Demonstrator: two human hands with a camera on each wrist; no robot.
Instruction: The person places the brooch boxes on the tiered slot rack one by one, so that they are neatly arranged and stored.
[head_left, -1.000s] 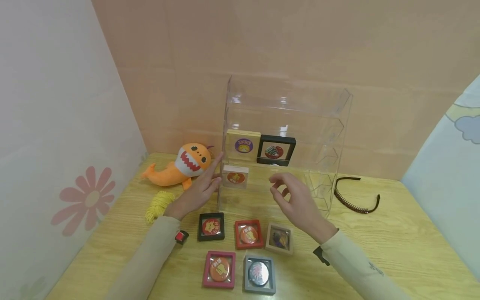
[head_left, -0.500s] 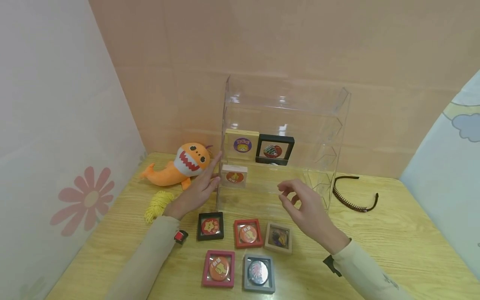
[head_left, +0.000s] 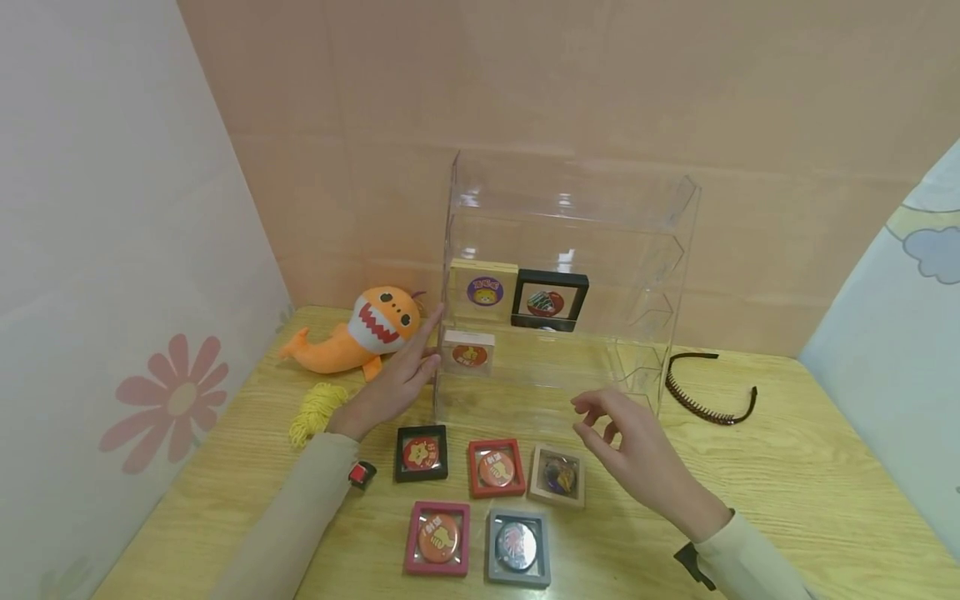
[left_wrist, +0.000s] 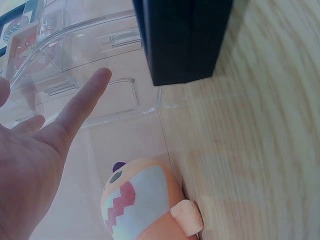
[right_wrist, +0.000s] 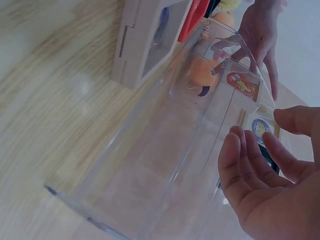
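My left hand rests with extended fingers against the left side of a clear acrylic display rack. My right hand hovers in front of the rack's lower right, its fingers loosely bent and holding nothing. Side by side on one shelf stand a cream badge frame and a black badge frame. A white badge frame stands one shelf below, at the left end. Nearest to the right hand, a beige frame lies on the table.
Also on the table lie a black frame, a red frame, a magenta frame and a grey frame. An orange shark plush and yellow cord sit left of the rack; a dark headband lies right.
My right hand has moved back from the lower shelf, down and to the right, with nothing in it. The left hand has stayed at the rack's side.
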